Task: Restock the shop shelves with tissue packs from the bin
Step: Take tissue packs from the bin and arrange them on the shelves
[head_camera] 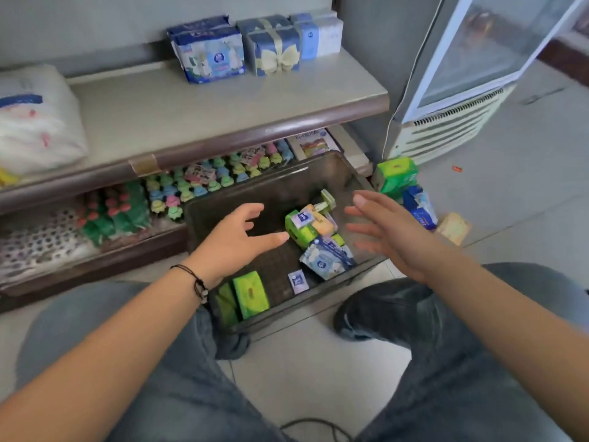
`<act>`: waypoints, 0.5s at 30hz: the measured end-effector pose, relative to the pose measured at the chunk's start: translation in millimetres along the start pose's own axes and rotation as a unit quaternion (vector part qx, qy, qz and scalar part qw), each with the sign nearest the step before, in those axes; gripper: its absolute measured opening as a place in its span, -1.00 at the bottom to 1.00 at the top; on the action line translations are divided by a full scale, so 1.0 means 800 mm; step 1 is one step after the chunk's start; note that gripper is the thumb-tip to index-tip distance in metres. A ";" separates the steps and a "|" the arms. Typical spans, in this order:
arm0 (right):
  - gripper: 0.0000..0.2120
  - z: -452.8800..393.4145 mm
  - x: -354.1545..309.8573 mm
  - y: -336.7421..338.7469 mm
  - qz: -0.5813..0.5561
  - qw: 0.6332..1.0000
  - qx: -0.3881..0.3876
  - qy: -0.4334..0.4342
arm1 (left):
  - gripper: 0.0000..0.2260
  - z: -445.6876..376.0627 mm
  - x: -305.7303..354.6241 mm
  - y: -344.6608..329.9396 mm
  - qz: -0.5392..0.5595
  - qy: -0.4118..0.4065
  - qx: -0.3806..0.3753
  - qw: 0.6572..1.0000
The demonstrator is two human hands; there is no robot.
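Both hands hover over a dark plastic bin (338, 169) on the floor, fingers spread and holding nothing. The left hand (237, 239) reaches in from the near left, fingertips just beside a green tissue pack (298, 232). The right hand (387, 229) hangs over the bin's right rim, palm turned inward. Between the hands lies a small heap of tissue packs; a blue and white pack (328, 260) sits nearest the person. Below the left wrist, two flat green packs (250, 293) lean in the bin's near corner. Beyond the right hand, more packs (403, 186) rest on the floor. Past both hands, a shelf (223, 103) carries three blue packs (255, 47). The packs look light, soft and film-wrapped, probably a little slippery; squeezing across the broad faces should hold them best.
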State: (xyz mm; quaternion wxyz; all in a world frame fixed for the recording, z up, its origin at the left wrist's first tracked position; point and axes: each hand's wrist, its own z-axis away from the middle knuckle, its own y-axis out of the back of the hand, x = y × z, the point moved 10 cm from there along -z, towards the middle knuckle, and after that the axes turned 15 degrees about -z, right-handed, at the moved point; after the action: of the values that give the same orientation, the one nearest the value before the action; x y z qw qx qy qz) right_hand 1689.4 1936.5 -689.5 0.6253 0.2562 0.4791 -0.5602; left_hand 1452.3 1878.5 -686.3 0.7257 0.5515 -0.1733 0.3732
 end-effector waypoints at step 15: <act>-0.42 -0.224 0.162 0.032 0.206 0.963 0.023 -0.173 | -0.26 -0.165 -0.130 -0.161 -0.008 0.192 -0.094 0.977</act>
State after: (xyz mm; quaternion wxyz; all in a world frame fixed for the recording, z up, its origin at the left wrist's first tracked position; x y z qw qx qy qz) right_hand 1646.2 2037.3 -882.9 0.7945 0.2630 0.2870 -0.4660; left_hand 1457.3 1950.0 -885.3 0.7972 0.4000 -0.0601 0.4481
